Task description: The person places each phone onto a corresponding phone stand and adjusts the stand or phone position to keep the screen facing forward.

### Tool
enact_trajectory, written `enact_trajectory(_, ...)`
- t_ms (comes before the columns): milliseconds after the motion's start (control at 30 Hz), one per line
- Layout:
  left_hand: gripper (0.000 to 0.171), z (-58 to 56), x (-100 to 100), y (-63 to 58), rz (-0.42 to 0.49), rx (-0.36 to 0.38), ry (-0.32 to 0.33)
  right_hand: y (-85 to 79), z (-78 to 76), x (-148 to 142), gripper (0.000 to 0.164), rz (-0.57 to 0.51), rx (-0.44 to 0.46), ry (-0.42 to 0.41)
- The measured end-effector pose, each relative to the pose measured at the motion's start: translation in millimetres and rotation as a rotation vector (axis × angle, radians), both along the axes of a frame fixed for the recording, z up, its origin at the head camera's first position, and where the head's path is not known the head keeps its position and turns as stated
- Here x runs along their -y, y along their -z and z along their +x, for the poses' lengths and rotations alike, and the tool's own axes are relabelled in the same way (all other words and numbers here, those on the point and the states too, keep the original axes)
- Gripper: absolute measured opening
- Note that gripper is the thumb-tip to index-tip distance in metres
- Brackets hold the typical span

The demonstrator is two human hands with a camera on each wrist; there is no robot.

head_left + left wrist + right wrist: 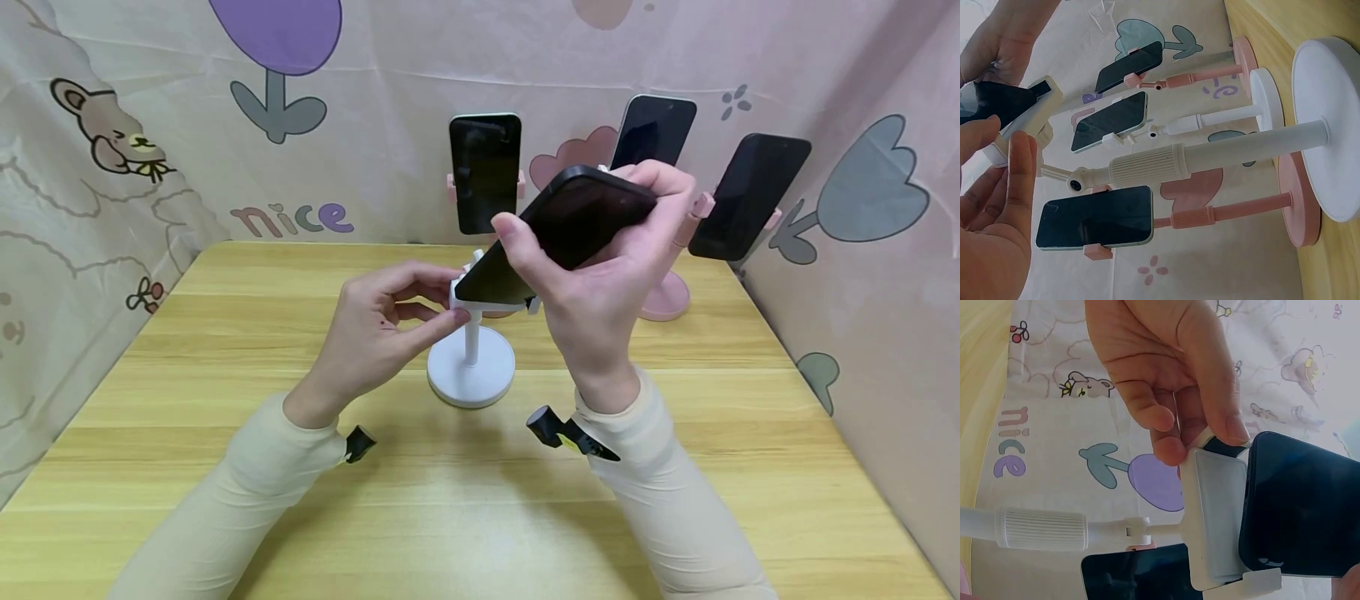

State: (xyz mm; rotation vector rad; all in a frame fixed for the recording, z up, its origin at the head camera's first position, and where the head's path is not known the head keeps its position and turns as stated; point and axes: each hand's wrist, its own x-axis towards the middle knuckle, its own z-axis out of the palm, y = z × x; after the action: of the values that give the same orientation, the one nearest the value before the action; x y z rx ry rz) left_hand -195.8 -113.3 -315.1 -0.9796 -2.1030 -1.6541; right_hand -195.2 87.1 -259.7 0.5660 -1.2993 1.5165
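Note:
A white phone stand stands upright on the table in front of me. My left hand pinches one end of its holder between thumb and fingers. The holder's pale backing pad shows in the right wrist view. My right hand grips a black phone by its edges, thumb on the near side and fingers at the far side. The phone is tilted, its lower end at the holder. In the right wrist view the phone overlaps one edge of the pad, and much of the pad is uncovered.
Behind are a phone on a pink stand, a phone on a white stand and a phone on another pink stand. Printed fabric hangs at the back and sides of the wooden table.

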Motion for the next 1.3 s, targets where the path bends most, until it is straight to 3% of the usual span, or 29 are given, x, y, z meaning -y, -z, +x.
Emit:
enact_trajectory(167, 0.035, -0.7, -1, 0.2, 0.009, 0.007, 0.001, 0.1, -0.8, 0, 0.085, 0.029, 0.002, 0.072)
enact_trajectory(367, 0.032, -2.6, -4, -0.3, 0.025, -0.015, -0.019, -3.1, -3.8, 0, 0.070, 0.014, -0.059, 0.093)
enact_trajectory(567, 0.028, -3.7, -7, -0.7, 0.053, -0.077, -0.028, -5.4, -7.2, 3, 0.068, 0.033, -0.111, 0.160)
enact_trajectory(733, 0.027, -4.3, -8, 0.0, 0.082, -0.085, -0.024, -4.5, -10.3, 6, 0.067, 0.050, -0.140, 0.189)
enact_trajectory(1300, 0.028, -3.3, -7, 2.6, 0.117, -0.043, -0.039, -2.7, -17.8, 13, 0.066, 0.117, -0.173, 0.101)
